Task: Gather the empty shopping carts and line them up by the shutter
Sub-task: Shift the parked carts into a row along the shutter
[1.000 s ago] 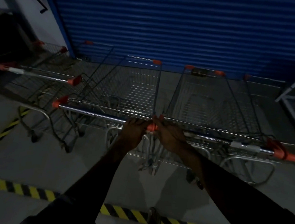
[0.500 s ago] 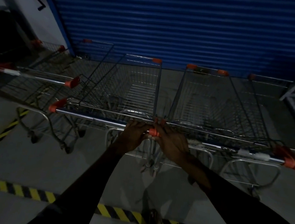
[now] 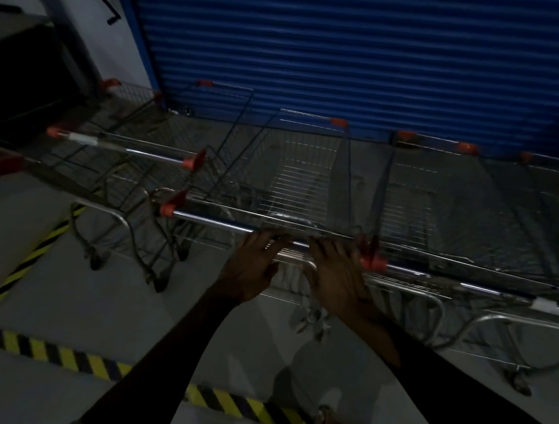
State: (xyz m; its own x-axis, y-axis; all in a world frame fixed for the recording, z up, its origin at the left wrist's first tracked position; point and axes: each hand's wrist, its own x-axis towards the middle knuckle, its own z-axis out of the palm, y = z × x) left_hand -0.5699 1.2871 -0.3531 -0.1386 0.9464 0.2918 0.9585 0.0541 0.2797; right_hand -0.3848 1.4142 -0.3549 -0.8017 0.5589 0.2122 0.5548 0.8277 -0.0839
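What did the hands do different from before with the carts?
Both hands opened: the left hand and right hand were curled round the orange end cap, and now their fingers lie straight on the cart handle, just left of that cap. The carts stayed lined up by the shutter.

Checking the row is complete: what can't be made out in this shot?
All in the head view:
- Right-hand cart: cut off by the right edge.
- Leftmost cart handle: cut off by the left edge.
- Gap between carts and shutter: too dark to judge.
- Left hand, right hand: fingertips blurred on the handle.
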